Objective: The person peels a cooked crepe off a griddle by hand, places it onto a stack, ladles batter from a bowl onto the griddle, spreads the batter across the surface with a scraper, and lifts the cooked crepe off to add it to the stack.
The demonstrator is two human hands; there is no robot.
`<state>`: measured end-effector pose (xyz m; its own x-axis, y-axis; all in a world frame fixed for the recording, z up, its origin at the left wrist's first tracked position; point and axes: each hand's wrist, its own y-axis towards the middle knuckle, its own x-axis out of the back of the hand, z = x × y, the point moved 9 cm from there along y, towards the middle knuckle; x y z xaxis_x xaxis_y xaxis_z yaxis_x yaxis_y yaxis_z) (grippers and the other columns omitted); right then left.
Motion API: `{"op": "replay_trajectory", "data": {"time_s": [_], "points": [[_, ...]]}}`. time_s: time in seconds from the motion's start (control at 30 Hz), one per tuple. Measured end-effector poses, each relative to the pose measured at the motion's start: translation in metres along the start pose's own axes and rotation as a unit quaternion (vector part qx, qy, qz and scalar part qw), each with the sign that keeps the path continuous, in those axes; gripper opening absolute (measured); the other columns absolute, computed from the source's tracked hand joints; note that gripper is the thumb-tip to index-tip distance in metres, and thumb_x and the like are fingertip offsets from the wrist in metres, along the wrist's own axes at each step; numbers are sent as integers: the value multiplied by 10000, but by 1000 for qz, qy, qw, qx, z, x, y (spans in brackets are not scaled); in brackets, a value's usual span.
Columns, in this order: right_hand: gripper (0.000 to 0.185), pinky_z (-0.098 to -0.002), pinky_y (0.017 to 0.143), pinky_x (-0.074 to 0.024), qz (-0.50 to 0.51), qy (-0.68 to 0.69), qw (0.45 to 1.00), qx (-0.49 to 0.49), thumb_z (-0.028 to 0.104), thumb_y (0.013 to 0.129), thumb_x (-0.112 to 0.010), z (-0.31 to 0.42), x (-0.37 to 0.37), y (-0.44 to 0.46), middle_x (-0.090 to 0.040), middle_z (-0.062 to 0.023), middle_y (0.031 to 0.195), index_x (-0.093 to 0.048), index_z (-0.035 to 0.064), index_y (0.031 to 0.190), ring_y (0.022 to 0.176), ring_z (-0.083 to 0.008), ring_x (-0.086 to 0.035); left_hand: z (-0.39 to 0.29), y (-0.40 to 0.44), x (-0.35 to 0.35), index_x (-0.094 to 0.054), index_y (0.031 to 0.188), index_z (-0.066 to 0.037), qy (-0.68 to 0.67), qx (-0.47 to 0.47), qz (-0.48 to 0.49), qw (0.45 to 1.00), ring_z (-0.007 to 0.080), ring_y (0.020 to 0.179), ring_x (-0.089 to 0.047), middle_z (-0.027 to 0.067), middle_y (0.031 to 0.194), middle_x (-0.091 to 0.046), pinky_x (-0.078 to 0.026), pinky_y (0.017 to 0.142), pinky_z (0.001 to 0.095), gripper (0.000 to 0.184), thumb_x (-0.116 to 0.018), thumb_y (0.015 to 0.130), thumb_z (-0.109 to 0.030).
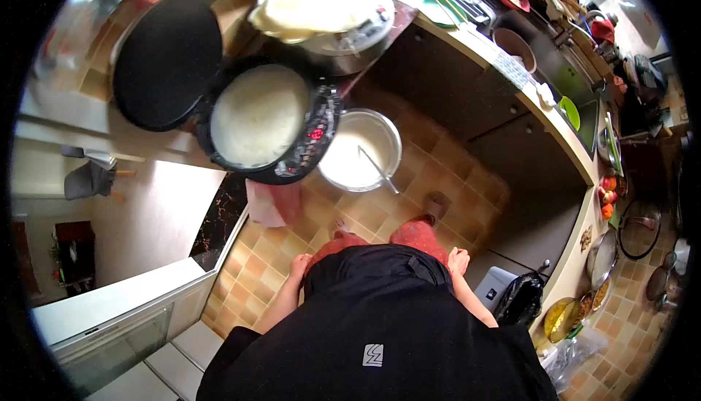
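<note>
My left hand [299,265] is beside my left thigh, its fingers curled in, with nothing visible in it. At my right thigh is my right hand [458,261], also curled and with nothing visible in it. Ahead stands a round electric griddle [315,134] with its black lid [168,61] swung open to the left and a red display lit. A pale, thin pancake [260,116] covers its plate. Right of the griddle, a white bowl of pale batter [350,145] has a metal ladle [380,171] leaning in it. Neither hand touches these things.
Beyond the griddle, a stack of pale pancakes [321,3] tops a pot. The counter [544,112] curves along the right, with a sink [566,72], apples [607,193] and a dish of yellow food [561,319]. A bin with a black bag [522,299] stands near my right side.
</note>
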<state>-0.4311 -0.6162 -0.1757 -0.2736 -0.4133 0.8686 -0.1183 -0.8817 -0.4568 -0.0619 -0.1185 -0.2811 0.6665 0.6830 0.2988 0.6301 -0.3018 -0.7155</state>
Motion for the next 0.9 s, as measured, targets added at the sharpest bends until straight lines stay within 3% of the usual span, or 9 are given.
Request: {"op": "replay_trajectory", "data": {"time_s": [0.13,0.33,0.43,0.47,0.53,0.6,0.67,0.83,0.9], "points": [[380,-488,946,-478,-8,29,1000,1,391,954,-577,-30,22,81,-645,-222,1111,-640,36,1075,1076,-396,-610,-44,0,-61,-740,1007,-32,65,51,-41,996,203,827,-668,83,937,-737,-519,786,348,374,-538,1014,-346],[354,-482,928,-475,-51,60,988,130,355,996,-528,5,128,185,-660,-209,1080,-603,35,1128,1066,-396,-609,-120,2,-176,-711,1110,-15,-68,135,-64,986,214,950,-676,136,1029,-735,-510,865,350,428,-518,1015,-386],[359,-454,889,-500,36,123,983,134,365,1009,-510,22,131,249,-672,-191,1124,-590,45,1152,1023,-342,-653,-189,-9,-218,-686,1154,9,12,62,-101,993,245,1025,-670,146,1082,-731,-496,922,365,460,-514,1018,-395],[372,-406,822,-531,86,198,969,122,378,1022,-498,35,131,257,-701,-169,1093,-585,45,1162,922,-278,-696,-217,-17,-228,-684,1164,11,46,20,-83,995,271,1065,-665,148,1104,-731,-484,956,373,472,-512,1019,-405],[365,-367,761,-544,131,158,970,129,371,1036,-487,82,144,258,-722,-138,1010,-581,44,1167,816,-232,-710,-192,-1,-247,-703,1143,-8,24,1,-78,997,248,1052,-670,142,1097,-733,-487,952,354,447,-518,1021,-397],[337,-286,545,-483,166,190,950,182,375,1034,-507,122,131,266,-690,-65,904,-563,68,1161,685,-127,-614,-216,-26,-251,-717,1118,-22,-9,16,-94,995,226,1048,-672,134,1095,-735,-491,943,338,420,-520,1024,-380],[314,-280,560,-495,217,175,938,208,345,1047,-511,167,117,261,-694,-66,929,-558,74,1199,706,-120,-633,-211,-40,-252,-735,1080,-49,-30,22,-134,990,184,984,-687,117,1034,-746,-510,897,321,366,-523,1030,-344],[291,-269,613,-497,308,204,879,300,288,1053,-523,280,112,211,-686,-58,931,-570,60,1229,714,-124,-641,-315,-84,-244,-716,1008,-63,-37,72,-233,969,189,775,-704,51,809,-733,-536,732,336,330,-523,1029,-331],[282,-276,662,-497,332,186,857,348,264,1053,-526,313,121,194,-692,-64,928,-570,56,1238,734,-126,-645,-373,-84,-226,-710,1009,-70,6,-24,-331,943,202,738,-700,67,791,-718,-532,689,344,246,-590,998,-285]]}}
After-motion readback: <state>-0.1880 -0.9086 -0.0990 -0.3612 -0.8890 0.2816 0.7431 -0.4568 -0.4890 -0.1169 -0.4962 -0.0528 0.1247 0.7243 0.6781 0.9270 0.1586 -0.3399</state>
